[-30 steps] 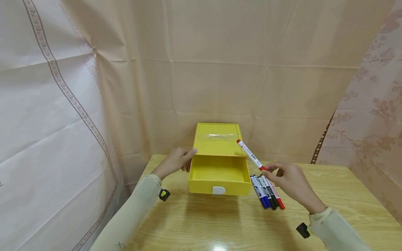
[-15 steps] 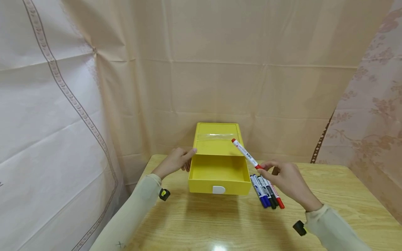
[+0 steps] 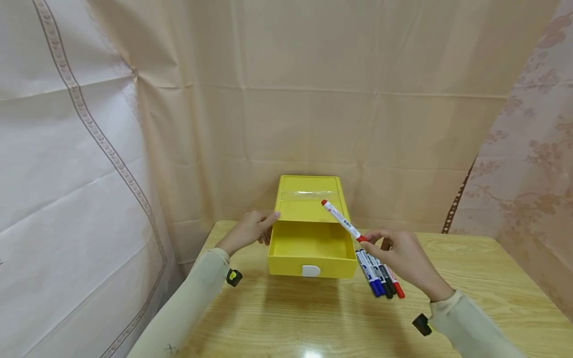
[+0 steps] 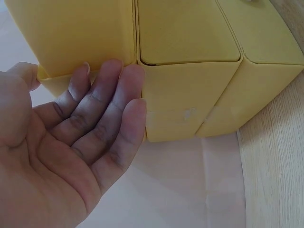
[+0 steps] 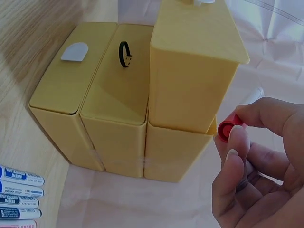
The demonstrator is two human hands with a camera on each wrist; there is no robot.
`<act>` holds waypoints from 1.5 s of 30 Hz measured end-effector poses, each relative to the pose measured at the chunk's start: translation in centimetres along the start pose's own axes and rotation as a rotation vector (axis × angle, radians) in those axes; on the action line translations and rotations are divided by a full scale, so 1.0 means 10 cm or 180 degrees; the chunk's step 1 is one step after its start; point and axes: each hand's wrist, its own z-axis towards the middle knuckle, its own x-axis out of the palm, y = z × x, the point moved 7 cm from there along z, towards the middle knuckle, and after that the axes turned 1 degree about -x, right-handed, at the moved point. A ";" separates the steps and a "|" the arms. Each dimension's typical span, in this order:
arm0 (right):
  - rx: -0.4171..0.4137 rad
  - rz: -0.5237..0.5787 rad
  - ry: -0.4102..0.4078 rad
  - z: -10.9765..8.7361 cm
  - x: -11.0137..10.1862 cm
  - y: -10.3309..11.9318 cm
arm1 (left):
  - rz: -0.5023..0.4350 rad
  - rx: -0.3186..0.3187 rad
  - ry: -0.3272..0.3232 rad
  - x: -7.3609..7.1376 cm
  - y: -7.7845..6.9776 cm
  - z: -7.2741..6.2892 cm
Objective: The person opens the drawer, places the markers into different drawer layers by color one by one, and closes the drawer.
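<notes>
A yellow drawer box (image 3: 310,199) stands on the table, its top drawer (image 3: 313,267) pulled out toward me. My left hand (image 3: 249,229) rests at the box's left side. Its thumb lies on the top edge, while the relaxed fingers (image 4: 99,90) touch the side wall. My right hand (image 3: 400,258) pinches a red whiteboard marker (image 3: 342,221) by its red end, between thumb and fingers. The marker slants up and left, over the drawer's right side. Below that hand, several markers (image 3: 376,273) with blue, black and red caps lie side by side on the table.
Two lower drawers show in the right wrist view; a white handle (image 5: 75,52) is on the bottom one and a black loop (image 5: 124,54) on the middle one. Clear tape (image 3: 310,195) crosses the box top. A beige cloth (image 3: 309,99) hangs behind.
My right hand has moved left with the red marker, bringing it over the right side of the drawer box. The left hand has stayed in place.
</notes>
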 end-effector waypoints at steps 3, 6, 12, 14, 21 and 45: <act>-0.0052 -0.0009 -0.0012 0.01 0.02 0.03 | 0.0025 -0.0007 -0.0010 0.00 0.00 0.00; -0.0073 -0.0013 -0.0002 0.01 0.03 0.07 | 0.0040 -0.0015 -0.0007 0.00 -0.01 0.00; -0.0093 0.0019 0.0075 0.03 0.06 0.13 | 0.0036 -0.0012 -0.0006 0.00 0.00 0.01; -0.0113 0.0026 0.0097 0.04 0.07 0.15 | 0.0034 -0.0011 -0.0010 -0.01 0.00 0.01; -0.0173 0.0037 0.0138 0.04 0.12 0.19 | 0.0013 -0.0005 -0.0022 -0.01 0.01 0.00; -0.0569 0.0173 0.0191 0.06 0.22 0.31 | 0.0036 -0.0058 -0.0042 0.01 0.00 -0.01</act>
